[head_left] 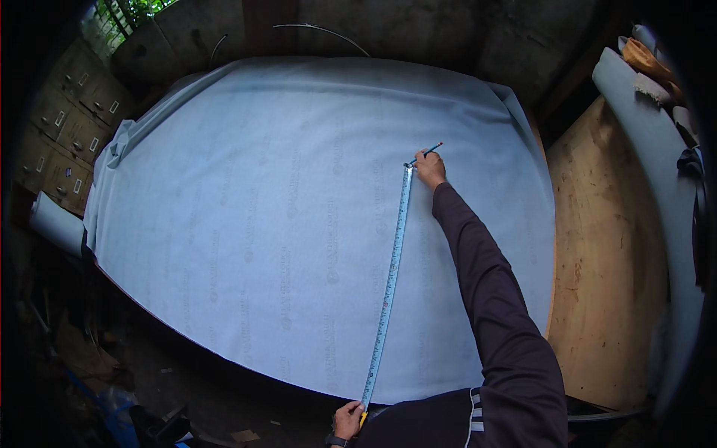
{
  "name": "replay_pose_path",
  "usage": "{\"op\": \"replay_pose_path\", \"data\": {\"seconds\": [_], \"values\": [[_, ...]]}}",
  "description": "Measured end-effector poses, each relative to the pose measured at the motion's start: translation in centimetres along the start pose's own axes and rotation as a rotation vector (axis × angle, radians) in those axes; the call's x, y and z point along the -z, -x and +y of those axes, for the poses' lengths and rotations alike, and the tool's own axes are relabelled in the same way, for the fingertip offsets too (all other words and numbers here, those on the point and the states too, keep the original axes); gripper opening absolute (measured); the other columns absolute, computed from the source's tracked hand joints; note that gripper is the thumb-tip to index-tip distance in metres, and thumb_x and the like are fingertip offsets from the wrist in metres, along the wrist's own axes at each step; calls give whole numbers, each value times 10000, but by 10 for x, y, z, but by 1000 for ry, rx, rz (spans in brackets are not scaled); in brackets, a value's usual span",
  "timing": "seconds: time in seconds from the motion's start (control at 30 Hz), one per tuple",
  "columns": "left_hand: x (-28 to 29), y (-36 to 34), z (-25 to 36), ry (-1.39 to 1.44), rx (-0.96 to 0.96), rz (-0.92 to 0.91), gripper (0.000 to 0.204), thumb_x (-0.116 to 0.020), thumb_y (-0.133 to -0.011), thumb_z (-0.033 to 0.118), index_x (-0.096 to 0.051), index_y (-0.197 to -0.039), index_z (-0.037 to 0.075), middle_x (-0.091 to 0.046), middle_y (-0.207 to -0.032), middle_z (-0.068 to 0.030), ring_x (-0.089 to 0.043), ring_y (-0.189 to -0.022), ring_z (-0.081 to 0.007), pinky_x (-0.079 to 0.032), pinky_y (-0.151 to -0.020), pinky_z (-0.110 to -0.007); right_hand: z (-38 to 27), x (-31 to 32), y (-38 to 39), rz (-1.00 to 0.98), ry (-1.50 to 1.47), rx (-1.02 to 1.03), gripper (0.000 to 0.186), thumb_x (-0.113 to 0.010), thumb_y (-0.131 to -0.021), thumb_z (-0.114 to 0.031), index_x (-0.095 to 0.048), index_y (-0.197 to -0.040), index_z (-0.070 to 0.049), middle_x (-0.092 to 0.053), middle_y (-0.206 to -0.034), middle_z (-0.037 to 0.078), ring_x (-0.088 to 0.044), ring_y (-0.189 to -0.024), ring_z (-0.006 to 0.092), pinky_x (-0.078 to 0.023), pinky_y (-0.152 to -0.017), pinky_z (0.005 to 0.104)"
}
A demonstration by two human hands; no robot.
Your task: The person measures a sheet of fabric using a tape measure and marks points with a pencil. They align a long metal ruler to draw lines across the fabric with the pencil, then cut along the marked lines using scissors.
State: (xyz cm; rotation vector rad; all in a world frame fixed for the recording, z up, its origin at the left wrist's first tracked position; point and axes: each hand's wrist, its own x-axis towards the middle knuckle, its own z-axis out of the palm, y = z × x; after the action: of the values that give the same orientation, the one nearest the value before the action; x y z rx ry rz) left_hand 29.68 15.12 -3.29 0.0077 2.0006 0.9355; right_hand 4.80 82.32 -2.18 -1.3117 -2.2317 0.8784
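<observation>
A large light-blue sheet of fabric or lining (224, 201) covers the table before me. Across it, from the near edge toward the far side, runs a stretched tape measure (388, 291). My left hand (347, 420), at the near edge, is closed on the tape measure's near end, where a bit of yellow shows. Farther out, my right hand (431, 170) pinches a teal pencil (435, 146) beside the far end of the tape. The pencil slants, its lower tip by the tape end. Whether the right fingers also press the tape is hard to see.
A bare wooden board (609, 254) lies to the right, with rolled material (635, 112) beyond it. Cabinets with drawers (71, 123) stand at the left, near a white roll (56, 224). The sheet is bunched at its far-left corner. Dark clutter lies on the lower-left floor.
</observation>
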Motion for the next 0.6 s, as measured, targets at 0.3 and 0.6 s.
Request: {"op": "replay_pose_path", "data": {"seconds": [0.3, 0.6], "values": [[8, -2, 3, -17, 9, -2, 281, -717, -886, 183, -710, -1028, -59, -718, -817, -97, -644, -751, -132, -521, -711, -278, 8, 9, 1, 55, -25, -77, 384, -499, -917, -347, -712, -962, -31, -722, -906, 192, -686, -913, 388, -519, -851, 466], [4, 2, 15, 14, 39, -37, 269, -719, -880, 182, -718, -1029, -42, -721, -821, -102, -649, -761, -129, -520, -709, -279, 3, 10, 6, -68, -281, -27, 359, -533, -913, -330, -698, -971, -17, -734, -843, 135, -702, -830, 308, -527, -801, 401]]}}
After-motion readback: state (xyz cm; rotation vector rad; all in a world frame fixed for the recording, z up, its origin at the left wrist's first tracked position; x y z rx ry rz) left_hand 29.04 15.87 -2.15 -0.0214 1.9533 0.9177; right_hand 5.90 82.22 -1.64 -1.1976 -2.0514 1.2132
